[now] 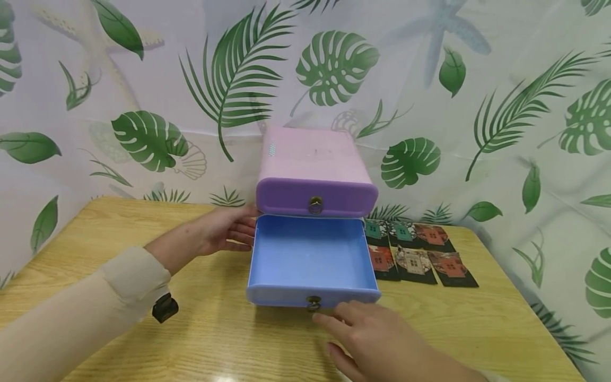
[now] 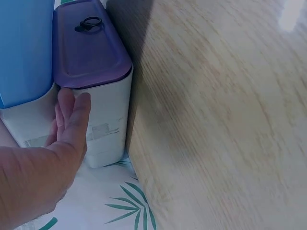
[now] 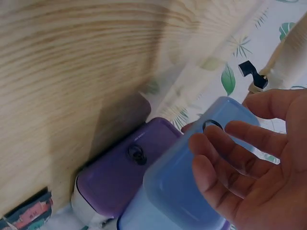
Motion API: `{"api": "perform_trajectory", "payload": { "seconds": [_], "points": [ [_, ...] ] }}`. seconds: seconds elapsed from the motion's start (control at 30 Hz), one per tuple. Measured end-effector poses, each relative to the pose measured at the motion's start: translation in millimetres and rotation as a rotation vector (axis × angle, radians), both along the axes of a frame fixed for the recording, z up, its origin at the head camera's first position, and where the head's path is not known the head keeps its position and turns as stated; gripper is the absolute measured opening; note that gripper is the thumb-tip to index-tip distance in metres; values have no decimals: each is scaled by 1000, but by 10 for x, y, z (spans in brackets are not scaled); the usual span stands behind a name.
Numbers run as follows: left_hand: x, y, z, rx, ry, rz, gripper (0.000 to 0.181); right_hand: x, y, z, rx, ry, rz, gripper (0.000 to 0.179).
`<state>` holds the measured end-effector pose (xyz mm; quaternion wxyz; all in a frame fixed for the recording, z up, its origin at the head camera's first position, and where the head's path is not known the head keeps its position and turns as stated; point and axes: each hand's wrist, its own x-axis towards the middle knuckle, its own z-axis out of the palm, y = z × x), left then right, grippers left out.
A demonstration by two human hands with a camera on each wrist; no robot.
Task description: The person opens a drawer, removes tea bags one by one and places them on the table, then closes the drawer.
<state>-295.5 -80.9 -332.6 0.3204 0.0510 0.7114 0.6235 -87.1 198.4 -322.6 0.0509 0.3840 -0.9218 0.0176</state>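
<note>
A small drawer cabinet [image 1: 312, 156] with a pink top stands on the table. Its upper purple drawer [image 1: 281, 197] is closed. The blue drawer [image 1: 272, 295] below is pulled far out, and nothing shows inside it. Another purple drawer [image 2: 88, 52], beneath the blue one, is closed in the wrist views. My left hand [image 1: 226, 233] rests its fingers against the cabinet's left side. In front of the blue drawer, my right hand [image 1: 372, 339] has its fingers loosely bent near the ring pull [image 1: 313, 304]; whether they touch the drawer front I cannot tell.
Several dark cards [image 1: 414, 264] with house pictures lie in rows right of the cabinet. Behind the wooden table [image 1: 191, 339] hangs a leaf-printed cloth [image 1: 267, 79]. A black device [image 1: 165, 307] is strapped at my left wrist.
</note>
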Motion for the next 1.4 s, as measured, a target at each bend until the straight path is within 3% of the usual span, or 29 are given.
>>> {"api": "perform_trajectory", "payload": {
  "seconds": [0.13,0.37,0.47,0.57,0.73,0.87,1.13,1.4],
  "points": [
    [6,-49,-60,-4,-6,11,63,-23,-43,-1,60,-103,-38,39],
    [15,-113,-293,-9,40,4,51,-59,-60,-16,74,-119,-58,42],
    [7,-98,-426,-68,122,-17,50,-71,-74,-22,99,-135,-73,44],
    [-11,-72,-520,-144,245,-53,46,-83,-88,-30,111,-140,-85,45],
    [-55,-12,-598,-229,432,-92,36,-100,-72,-34,112,-140,-106,46],
    [-72,42,-645,-275,511,-101,39,-108,-36,-31,105,-152,-118,47],
    [-42,43,-715,-236,444,-69,42,-122,-46,-18,140,-223,-144,48],
    [-28,39,-673,-235,406,-86,47,-98,-48,3,123,-133,-103,43]
  ]
}}
